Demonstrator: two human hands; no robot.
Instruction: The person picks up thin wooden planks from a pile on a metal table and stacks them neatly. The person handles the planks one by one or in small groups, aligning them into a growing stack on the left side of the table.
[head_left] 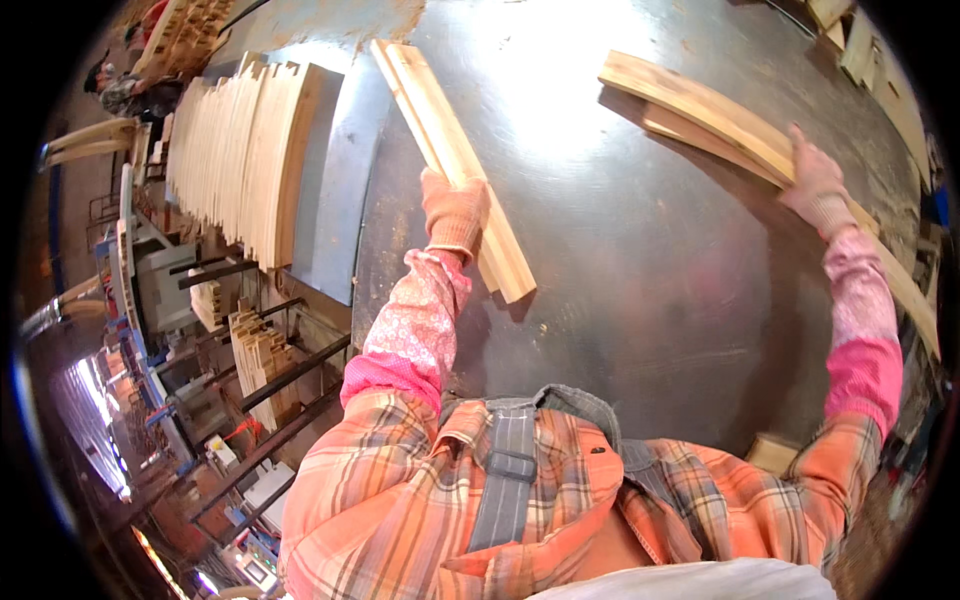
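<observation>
My left hand, in a knit-cuffed glove, is closed around a pair of pale wooden strips lying side by side at a slant over the metal tabletop. Far out to the right, my right hand grips two wooden boards. These lie one partly over the other, their far ends fanned slightly apart and casting a shadow. Part of each grip is hidden behind the hand itself. Both forearms wear pink patterned sleeve covers.
Left of the table, a long row of wooden strips stands packed together beside a blue-grey metal ledge. Black bars jut out below it. More boards lie at the right edge. Another person is at the far left.
</observation>
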